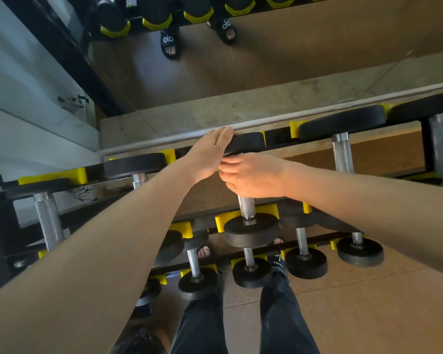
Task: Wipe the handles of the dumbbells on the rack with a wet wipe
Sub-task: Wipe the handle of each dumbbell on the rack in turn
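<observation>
On the top shelf of the rack [269, 149], near its middle, the left hand [210, 155] lies flat with straight fingers on the far head of a dumbbell [248, 226]. The right hand [253, 176] curls around its handle [245, 206]; no wipe can be seen.

Left arm: bare, enters from lower left of the frame, runs diagonally up to centre. Left hand [210, 152]: fingers straight and together, laid flat, a ring on one finger, thumb side touching the right hand. Right arm: bare, enters from the right edge, angled up-left to centre. Right hand [253, 175]: back up, fingers curled under; what they grip is hidden. Wrists both nearly straight
</observation>
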